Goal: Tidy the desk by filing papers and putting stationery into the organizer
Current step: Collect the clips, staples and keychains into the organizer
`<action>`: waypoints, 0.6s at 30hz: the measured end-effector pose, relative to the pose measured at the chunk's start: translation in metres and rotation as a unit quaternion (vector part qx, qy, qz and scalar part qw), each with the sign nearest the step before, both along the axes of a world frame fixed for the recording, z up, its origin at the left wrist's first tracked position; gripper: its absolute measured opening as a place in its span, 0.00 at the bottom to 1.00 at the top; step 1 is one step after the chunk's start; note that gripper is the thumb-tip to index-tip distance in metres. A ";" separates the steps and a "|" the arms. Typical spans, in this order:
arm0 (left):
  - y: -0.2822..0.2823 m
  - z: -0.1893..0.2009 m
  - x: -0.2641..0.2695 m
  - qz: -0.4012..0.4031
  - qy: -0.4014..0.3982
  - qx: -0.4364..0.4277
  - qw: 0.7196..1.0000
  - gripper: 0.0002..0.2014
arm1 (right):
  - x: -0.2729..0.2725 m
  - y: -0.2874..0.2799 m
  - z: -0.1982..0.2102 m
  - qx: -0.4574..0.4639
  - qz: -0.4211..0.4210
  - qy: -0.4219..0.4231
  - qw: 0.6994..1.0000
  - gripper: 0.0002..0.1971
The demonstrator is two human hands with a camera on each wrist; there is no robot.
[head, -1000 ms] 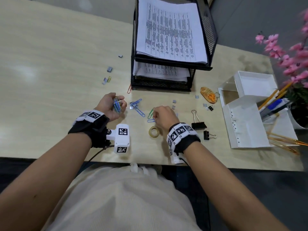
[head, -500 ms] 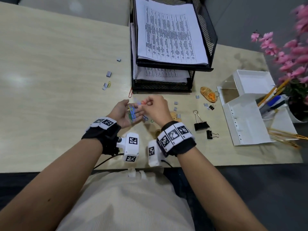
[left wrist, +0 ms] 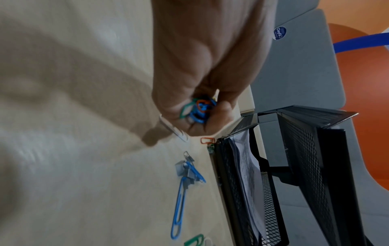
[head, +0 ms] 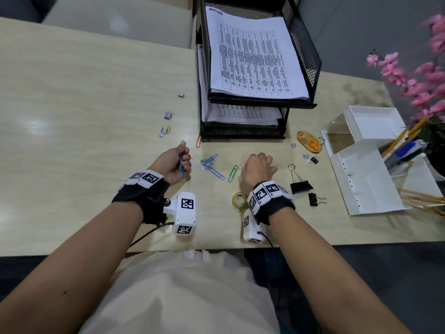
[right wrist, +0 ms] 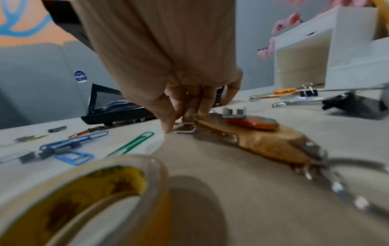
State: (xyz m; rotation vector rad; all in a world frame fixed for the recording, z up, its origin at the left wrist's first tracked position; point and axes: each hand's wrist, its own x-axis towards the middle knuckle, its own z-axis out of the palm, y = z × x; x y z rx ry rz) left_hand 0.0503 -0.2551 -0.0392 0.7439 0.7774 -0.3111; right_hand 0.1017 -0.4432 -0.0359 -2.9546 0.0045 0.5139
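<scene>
My left hand (head: 184, 161) is closed in a fist round a bunch of coloured paper clips (left wrist: 199, 108), held just above the desk. My right hand (head: 245, 165) is down on the desk; its thumb (right wrist: 167, 126) and fingers pinch a silver paper clip (right wrist: 186, 128). Loose blue clips (head: 212, 165) and a green clip (head: 233, 173) lie between the hands. A red clip (head: 198, 141) lies at the corner of the black mesh paper tray (head: 240, 136), which holds printed sheets (head: 252, 56). The white organizer (head: 366, 179) stands to the right.
A tape roll (head: 239, 200) sits by my right wrist, and a wooden keychain (right wrist: 263, 141) lies under that hand. Black binder clips (head: 299, 183) lie right of it. Grey staple blocks (head: 167, 115) and a yellow clip (head: 168, 128) are scattered far left. Pencils (head: 404, 145) stand in the organizer, beside pink flowers (head: 423, 80).
Half a second ago the hands met above the desk over the bunch of clips. Now they are apart: the left has drawn back left, the right has dropped onto the silver clip.
</scene>
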 end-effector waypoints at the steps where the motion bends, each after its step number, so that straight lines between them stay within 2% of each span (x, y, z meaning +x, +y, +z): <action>1: 0.000 0.000 -0.002 0.005 0.002 0.003 1.000 0.19 | 0.000 0.002 0.002 -0.001 0.005 -0.003 1.000 0.12; 4: 0.002 -0.002 -0.006 0.028 0.006 0.009 1.000 0.13 | -0.003 0.010 0.010 0.025 -0.002 -0.013 1.000 0.12; 7: 0.004 -0.005 -0.011 0.059 0.014 -0.007 0.998 0.09 | -0.009 0.018 0.014 0.076 -0.049 0.012 0.996 0.11; 14: 0.011 -0.005 -0.016 0.084 0.008 -0.044 0.995 0.13 | -0.024 0.029 0.013 0.096 -0.087 0.056 0.990 0.10; 18: 0.013 -0.004 -0.018 0.089 0.015 -0.061 0.994 0.13 | -0.024 0.032 0.018 0.096 -0.080 0.069 0.990 0.09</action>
